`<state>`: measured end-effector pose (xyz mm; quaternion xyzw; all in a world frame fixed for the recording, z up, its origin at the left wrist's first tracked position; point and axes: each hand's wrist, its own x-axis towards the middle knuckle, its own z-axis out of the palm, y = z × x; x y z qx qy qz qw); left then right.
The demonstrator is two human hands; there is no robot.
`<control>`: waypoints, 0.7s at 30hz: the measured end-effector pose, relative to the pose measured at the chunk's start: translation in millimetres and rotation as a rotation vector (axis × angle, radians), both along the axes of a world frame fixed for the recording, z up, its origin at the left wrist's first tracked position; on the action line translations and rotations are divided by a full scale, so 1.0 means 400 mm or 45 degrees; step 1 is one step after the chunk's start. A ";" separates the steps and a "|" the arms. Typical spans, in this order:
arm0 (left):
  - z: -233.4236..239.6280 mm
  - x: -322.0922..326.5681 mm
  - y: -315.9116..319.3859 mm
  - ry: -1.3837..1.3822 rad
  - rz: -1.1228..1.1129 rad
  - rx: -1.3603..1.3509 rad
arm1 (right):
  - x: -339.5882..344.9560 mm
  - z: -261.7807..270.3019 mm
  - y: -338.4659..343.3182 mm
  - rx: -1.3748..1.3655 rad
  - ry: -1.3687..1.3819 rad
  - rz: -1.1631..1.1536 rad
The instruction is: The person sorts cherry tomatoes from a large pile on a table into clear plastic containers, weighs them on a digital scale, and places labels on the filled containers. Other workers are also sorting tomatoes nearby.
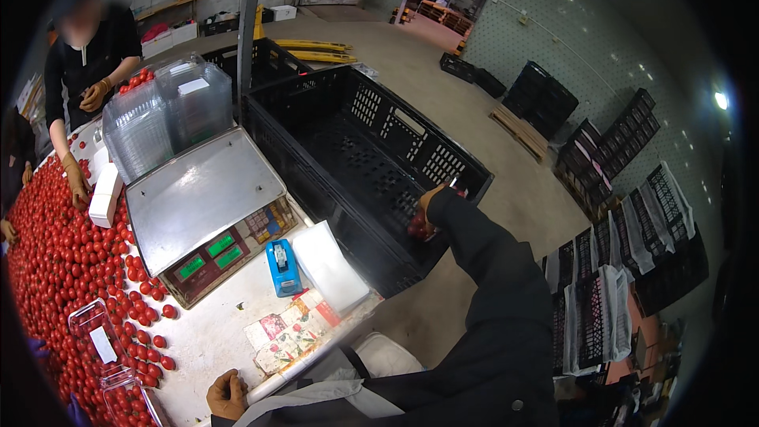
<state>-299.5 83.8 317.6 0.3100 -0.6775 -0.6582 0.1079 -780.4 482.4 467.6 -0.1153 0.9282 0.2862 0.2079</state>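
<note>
My right hand (431,197), in a tan glove, grips a clear plastic container of red cherry tomatoes (418,226) at the near right end of a large black plastic crate (367,124). My sleeve and hand hide part of the container. At the table's near edge rests my left hand (227,394), also gloved, its fingers curled with nothing visible in them. Left of it, a clear container with cherry tomatoes (131,408) stands by the loose tomatoes. A weighing scale (204,181) with a bare metal platform and lit green displays sits ahead.
A blue tape dispenser (283,267) and white sheets (331,267) lie beside the scale. Behind it stand stacked clear containers (139,130). Loose cherry tomatoes (59,249) cover the table's left side, where a gloved co-worker (89,59) reaches in. Stacked crates (605,284) stand right.
</note>
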 end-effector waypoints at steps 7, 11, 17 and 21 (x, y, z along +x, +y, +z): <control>-0.034 0.017 -0.026 -0.060 -0.127 0.056 | -0.020 -0.086 0.040 0.081 0.355 -0.121; 0.037 0.007 -0.007 0.101 -0.082 -0.050 | 0.041 0.125 -0.086 -0.268 0.058 0.091; 0.049 0.006 -0.017 0.059 -0.083 -0.238 | 0.483 0.218 -0.375 -1.509 0.195 1.132; 0.143 0.087 -0.022 0.086 0.136 -0.311 | 0.740 0.048 -0.511 -1.766 -0.586 0.919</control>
